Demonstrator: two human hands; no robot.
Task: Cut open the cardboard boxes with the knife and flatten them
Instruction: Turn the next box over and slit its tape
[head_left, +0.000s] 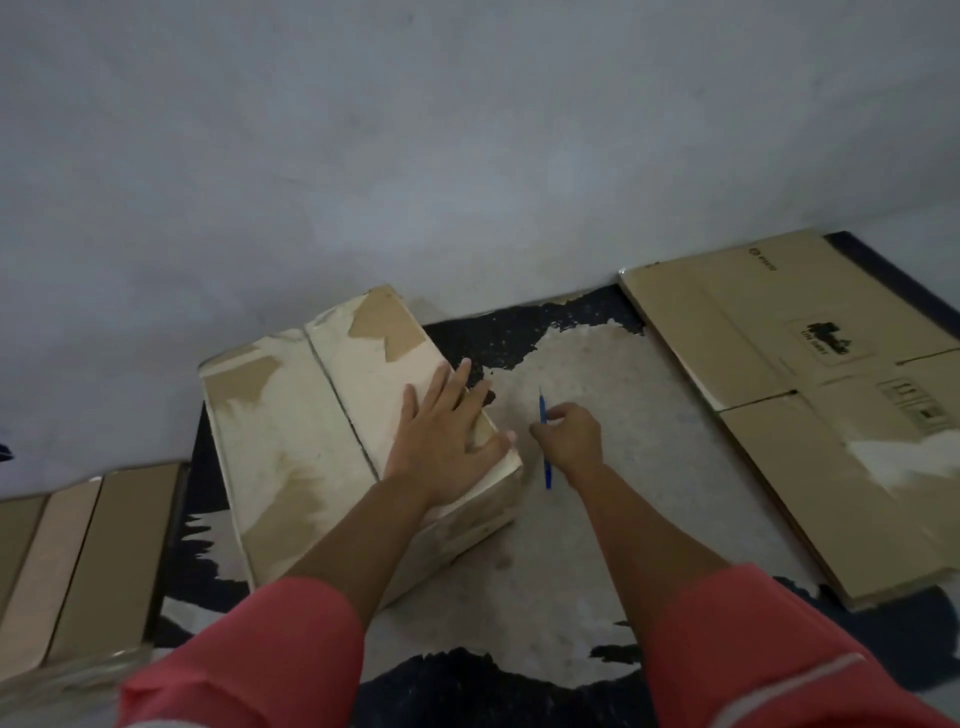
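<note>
**Box braced, knife at its right edge**

The pale, taped cardboard box (311, 441) sits closed on the floor (597, 519), close to the wall. Its centre seam (340, 400) runs away from the person, leaning a little left at the far end.

The left hand (441, 441) lies flat on the lid's near right corner. Its fingers are straight and spread, and the thumb hooks over the right edge, pressing rather than gripping.

The right hand (569, 441) is just beside that same edge, off the box and over bare floor. Its fingers are curled round a slim blue knife (543, 413), which lies roughly parallel to the box's right side with one end pointing toward the wall. Whether the blade touches the cardboard cannot be told.

The knife hand is the nearer one to the right wall of the box, so the likely next cut is there or along the seam to its left.

A flattened cardboard sheet (805, 415) lies well apart to the right. More brown boxes (78, 561) lie at the left.
</note>
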